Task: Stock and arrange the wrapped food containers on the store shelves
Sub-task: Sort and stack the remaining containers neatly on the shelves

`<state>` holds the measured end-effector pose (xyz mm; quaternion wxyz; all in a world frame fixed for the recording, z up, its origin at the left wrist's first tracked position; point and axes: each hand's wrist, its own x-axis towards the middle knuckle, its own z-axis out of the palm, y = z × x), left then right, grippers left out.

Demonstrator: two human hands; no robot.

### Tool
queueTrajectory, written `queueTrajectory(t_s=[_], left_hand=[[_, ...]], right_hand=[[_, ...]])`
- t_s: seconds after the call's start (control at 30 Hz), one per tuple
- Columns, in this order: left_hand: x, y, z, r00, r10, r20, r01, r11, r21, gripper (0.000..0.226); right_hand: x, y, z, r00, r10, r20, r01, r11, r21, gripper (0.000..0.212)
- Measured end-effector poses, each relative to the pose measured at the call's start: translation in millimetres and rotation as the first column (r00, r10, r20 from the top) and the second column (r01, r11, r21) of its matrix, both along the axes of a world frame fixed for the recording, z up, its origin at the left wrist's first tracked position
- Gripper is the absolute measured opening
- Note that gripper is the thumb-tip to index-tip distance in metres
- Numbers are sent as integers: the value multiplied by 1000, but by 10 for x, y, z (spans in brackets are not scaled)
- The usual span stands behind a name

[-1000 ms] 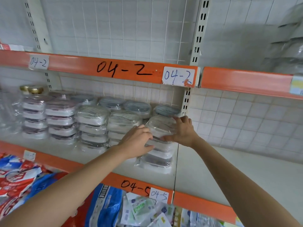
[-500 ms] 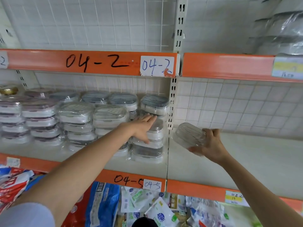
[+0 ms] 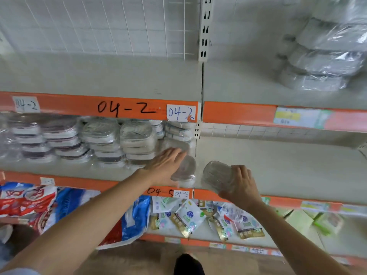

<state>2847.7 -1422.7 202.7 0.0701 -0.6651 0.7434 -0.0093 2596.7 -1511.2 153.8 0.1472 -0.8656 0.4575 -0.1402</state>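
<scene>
My right hand (image 3: 241, 184) grips one clear wrapped container (image 3: 217, 175), contents unclear, over the middle shelf (image 3: 278, 165). My left hand (image 3: 165, 165), fingers straight, rests on the rightmost stack (image 3: 183, 169). Labels (image 3: 180, 113) read "04-2" and "04-5".

Both arms reach forward and up from the bottom edge of the view, bare from wrist to well past the elbow — only a pale sleeve edge shows at the lower left corner. The left hand (image 3: 166, 165) is extended, palm down, its fingers (image 3: 178, 153) straight and held together, laid flat against a container (image 3: 185, 169) on top of a stack. The right hand (image 3: 241, 183) sits lower and to the right, wrist bent back, its fingers (image 3: 237, 172) curled over the edge of a second container (image 3: 216, 176) — gripping it tilted. The two hands are near each other but not touching.
</scene>
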Motion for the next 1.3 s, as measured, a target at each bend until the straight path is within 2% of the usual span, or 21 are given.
queueTrajectory(t_s=[0.13, 0.27, 0.4, 0.53, 0.6, 0.67, 0.77, 0.83, 0.97, 1.1, 1.23, 1.3], left_hand=[[-193, 503, 420, 998, -47, -45, 47, 999, -11, 107], [-299, 897, 972, 992, -54, -117, 41, 993, -109, 105], [-247, 1032, 1603, 993, -96, -73, 65, 936, -347, 103], [-178, 891, 2205, 983, 5, -185, -96, 869, -486, 101], [-131, 792, 2400, 953, 76, -294, -209, 868, -451, 102], [-66, 673, 2479, 911, 148, -384, -295, 886, -358, 100], [4, 471, 2473, 868, 233, -439, -359, 905, -229, 97], [51, 320, 2451, 849, 251, -464, -377, 904, -201, 96], [190, -71, 2549, 858, 178, -481, -349, 890, -293, 88], [215, -631, 2782, 896, 91, -435, -252, 910, -329, 92], [140, -1200, 2804, 891, 61, -450, -237, 908, -347, 83], [97, -1436, 2766, 880, 69, -471, -246, 913, -326, 82]], right_hand=[[-228, 499, 491, 989, 125, -85, -131, 989, -72, 87], [-400, 765, 1104, 965, 225, -132, -245, 955, -169, 89], [-451, 808, 1751, 957, 285, -58, -290, 918, -269, 90], [-399, 639, 2318, 951, 292, 103, -247, 917, -314, 91], [-359, 517, 2545, 940, 283, 192, -225, 935, -276, 92], [-294, 367, 2711, 943, 258, 208, -207, 948, -240, 92], [-177, 39, 2820, 965, 224, 133, -204, 968, -149, 90], [-104, -217, 2837, 974, 212, 85, -205, 975, -91, 87], [90, -742, 2807, 958, 280, -60, -281, 960, -2, 87], [378, -1226, 2819, 949, 303, -89, -301, 953, 41, 92], [607, -1579, 2934, 916, 307, -258, -297, 952, 80, 110], [675, -1706, 3070, 916, 281, -287, -273, 960, 68, 117]])
